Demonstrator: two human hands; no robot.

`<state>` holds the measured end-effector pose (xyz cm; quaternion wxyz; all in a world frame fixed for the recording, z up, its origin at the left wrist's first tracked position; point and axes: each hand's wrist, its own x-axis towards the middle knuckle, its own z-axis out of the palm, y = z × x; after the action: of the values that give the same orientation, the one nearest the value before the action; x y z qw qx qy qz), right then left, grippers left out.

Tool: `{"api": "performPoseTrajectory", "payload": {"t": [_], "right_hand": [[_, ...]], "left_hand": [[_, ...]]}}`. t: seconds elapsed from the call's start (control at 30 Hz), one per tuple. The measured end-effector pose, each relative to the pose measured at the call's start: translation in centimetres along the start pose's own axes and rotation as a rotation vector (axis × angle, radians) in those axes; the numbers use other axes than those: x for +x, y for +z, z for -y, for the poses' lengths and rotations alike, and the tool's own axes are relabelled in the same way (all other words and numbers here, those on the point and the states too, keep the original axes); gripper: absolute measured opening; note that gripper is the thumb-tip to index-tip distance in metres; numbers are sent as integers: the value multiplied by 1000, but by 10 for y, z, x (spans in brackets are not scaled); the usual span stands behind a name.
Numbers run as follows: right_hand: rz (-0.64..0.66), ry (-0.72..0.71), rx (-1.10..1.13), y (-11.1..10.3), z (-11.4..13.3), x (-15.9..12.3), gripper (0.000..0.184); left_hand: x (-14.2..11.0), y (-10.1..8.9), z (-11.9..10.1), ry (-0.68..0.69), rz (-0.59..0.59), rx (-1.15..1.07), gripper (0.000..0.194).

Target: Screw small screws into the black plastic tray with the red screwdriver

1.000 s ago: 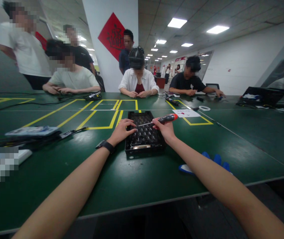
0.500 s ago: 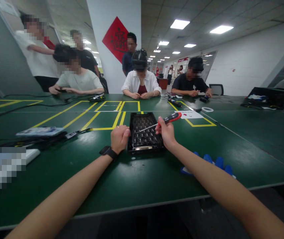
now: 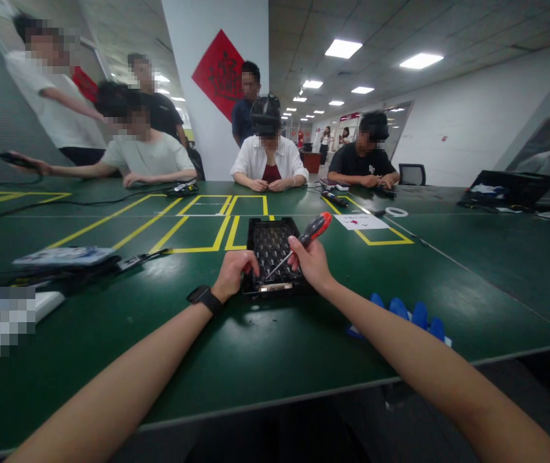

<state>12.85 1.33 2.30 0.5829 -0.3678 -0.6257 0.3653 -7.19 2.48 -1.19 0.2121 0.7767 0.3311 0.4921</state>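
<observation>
In the middle of the table lies a black open plastic tray (image 3: pixel 279 247) with a patterned floor and a metallic strip at its near end. My right hand (image 3: pixel 312 262) is closed round a screwdriver (image 3: pixel 314 230) with a black and red handle. The shaft slants down to the left, its tip low inside the tray near the front left corner. At the tray's left edge, my left hand (image 3: pixel 236 271) has its fingers curled over the rim, close to the screwdriver tip. A black watch is on that wrist.
Blue-fingered gloves (image 3: pixel 419 316) lie beneath my right forearm. To the left are a light flat box (image 3: pixel 65 256) and black cables. A white paper sheet (image 3: pixel 360 222) and a white ring (image 3: pixel 396 211) lie beyond the tray. Several people sit or stand across the table.
The screwdriver now stands steeper, its tip nearer the tray's front left corner. My left fingers have moved from beside the tray onto its rim. A person at far left has stretched out an arm.
</observation>
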Motion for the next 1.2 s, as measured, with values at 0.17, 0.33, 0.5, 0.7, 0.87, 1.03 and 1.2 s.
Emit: {"api": "performPoseTrajectory", "payload": {"t": [0.17, 0.33, 0.5, 0.7, 0.87, 1.03, 1.2], "right_hand": [[18, -13, -35, 0, 0, 0, 43], [37, -16, -44, 1, 0, 1, 45], [51, -18, -49, 0, 1, 0, 44], [65, -18, -57, 0, 0, 0, 44], [78, -24, -73, 0, 1, -1, 45], [80, -19, -101, -1, 2, -1, 45], [87, -30, -91, -1, 0, 0, 45]], "left_hand": [[1, 1, 1, -19, 43, -44, 64], [1, 3, -3, 19, 80, -61, 64], [3, 4, -6, 47, 91, -55, 68], [2, 5, -8, 22, 105, -83, 68], [2, 5, -9, 27, 90, -85, 66], [2, 5, -8, 33, 104, -55, 66], [2, 5, -6, 18, 132, -38, 66]]}}
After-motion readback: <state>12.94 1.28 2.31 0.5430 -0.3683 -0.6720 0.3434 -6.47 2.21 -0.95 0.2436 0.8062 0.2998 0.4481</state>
